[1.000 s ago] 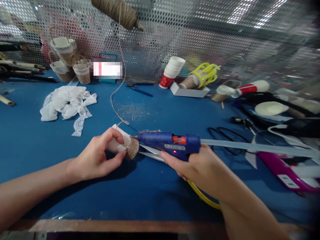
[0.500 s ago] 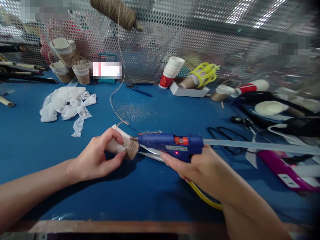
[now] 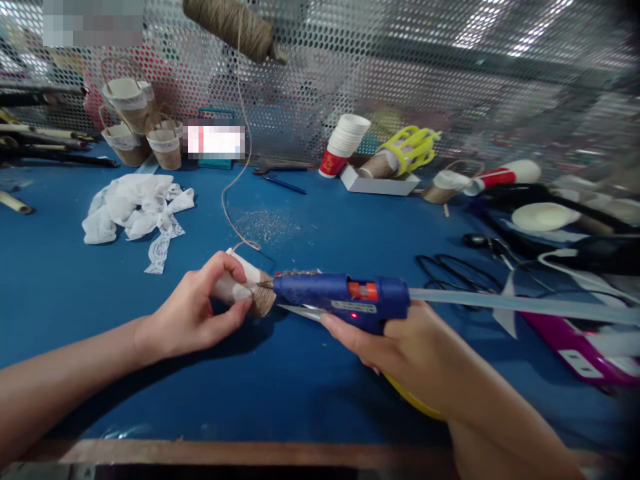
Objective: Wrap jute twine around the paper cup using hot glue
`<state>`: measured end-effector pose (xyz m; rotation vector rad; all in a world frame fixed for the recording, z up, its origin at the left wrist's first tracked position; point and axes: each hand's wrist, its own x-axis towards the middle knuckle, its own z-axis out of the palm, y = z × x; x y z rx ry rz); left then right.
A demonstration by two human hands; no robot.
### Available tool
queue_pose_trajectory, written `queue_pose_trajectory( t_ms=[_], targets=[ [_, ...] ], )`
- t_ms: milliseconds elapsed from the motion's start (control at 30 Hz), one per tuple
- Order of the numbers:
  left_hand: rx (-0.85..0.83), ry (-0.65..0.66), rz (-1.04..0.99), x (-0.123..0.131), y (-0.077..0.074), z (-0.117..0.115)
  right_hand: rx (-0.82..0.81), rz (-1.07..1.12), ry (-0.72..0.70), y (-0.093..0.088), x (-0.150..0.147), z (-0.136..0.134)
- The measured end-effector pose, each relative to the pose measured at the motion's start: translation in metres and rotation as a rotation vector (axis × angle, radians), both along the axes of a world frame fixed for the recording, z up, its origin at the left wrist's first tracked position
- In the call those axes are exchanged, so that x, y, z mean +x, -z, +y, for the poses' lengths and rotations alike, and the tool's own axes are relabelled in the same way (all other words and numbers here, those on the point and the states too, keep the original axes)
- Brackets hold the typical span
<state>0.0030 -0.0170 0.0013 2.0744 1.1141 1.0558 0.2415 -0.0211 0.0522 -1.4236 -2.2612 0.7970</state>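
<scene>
My left hand (image 3: 207, 310) is closed around a white paper cup (image 3: 253, 272) that lies tilted on its side. Brown twine (image 3: 265, 303) wraps the cup's right end, and a loose strand rises from it to the spool (image 3: 230, 28) above. My right hand (image 3: 400, 340) grips a blue glue gun (image 3: 315, 290) whose red light is lit. Its nozzle points left, at the twine-wrapped part of the cup. A long clear glue stick (image 3: 500, 303) sticks out of the gun's back. Under the right hand lie scissors with a yellow handle (image 3: 413, 400), partly hidden.
Crumpled white lace (image 3: 133, 207) lies at left, below several twine-wrapped cups with handles (image 3: 167, 148). Blue-handled pliers (image 3: 284, 184), stacked paper cups (image 3: 345, 143) and a white box (image 3: 380, 181) stand along the mesh wall. Cables (image 3: 450, 280) and a purple power strip (image 3: 570, 347) are at right.
The glue gun's nozzle has shifted slightly left and down, now over the twine on the cup. The right hand has moved with it. The left hand keeps its hold on the cup.
</scene>
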Motion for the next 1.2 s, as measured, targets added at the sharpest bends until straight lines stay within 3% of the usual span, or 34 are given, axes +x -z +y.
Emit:
queue_pose_trajectory(
  t_ms=[600, 867, 1200],
  targets=[
    [0.006, -0.012, 0.042, 0.0, -0.001, 0.0, 0.088, -0.123, -0.028, 0.002, 0.0, -0.001],
    [0.011, -0.012, 0.047, 0.0, -0.002, 0.0, 0.071, -0.05, -0.036, 0.001, -0.001, -0.001],
    [0.146, 0.014, 0.111, -0.001, 0.0, 0.0, -0.187, 0.005, 0.227, -0.003, -0.007, 0.009]
  ],
)
